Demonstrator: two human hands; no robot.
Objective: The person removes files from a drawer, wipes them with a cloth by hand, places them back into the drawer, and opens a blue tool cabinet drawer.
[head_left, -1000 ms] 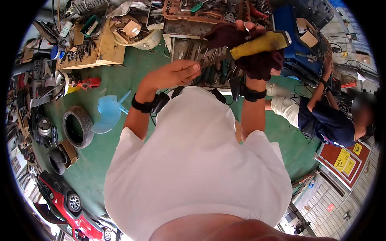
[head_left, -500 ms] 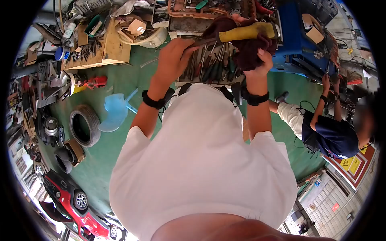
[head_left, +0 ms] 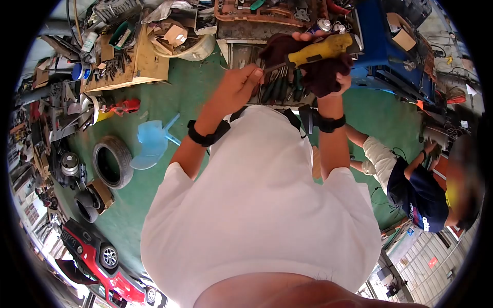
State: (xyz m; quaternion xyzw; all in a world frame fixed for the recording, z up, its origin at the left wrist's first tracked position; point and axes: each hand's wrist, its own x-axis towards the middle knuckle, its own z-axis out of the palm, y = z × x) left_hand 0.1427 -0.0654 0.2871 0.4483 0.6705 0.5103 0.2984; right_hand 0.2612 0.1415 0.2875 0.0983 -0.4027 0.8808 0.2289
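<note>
A large screwdriver with a worn yellow handle (head_left: 319, 50) lies across a dark maroon cloth (head_left: 327, 78), above a drawer of tools. My left hand (head_left: 237, 88) is closed, its thumb and fingers pinching the shaft at the tip end. My right hand (head_left: 339, 84) grips the bunched cloth from beneath, and the handle rests against it; some of its fingers are hidden by the cloth. Just below the shaft, several screwdrivers (head_left: 280, 87) lie side by side in the drawer.
An orange socket tray (head_left: 267, 14) and spray cans (head_left: 323, 24) sit at the back. A blue cabinet (head_left: 377, 56) stands right, a wooden box (head_left: 149, 61) and white bucket (head_left: 197, 50) left. A blue chair (head_left: 151, 143) and tire (head_left: 113, 161) are on the floor. Another person (head_left: 418, 190) is at right.
My left hand has moved down and to the right with the tip end of the screwdriver, which now slants more. The cloth has shifted slightly. The other person has changed posture at right.
</note>
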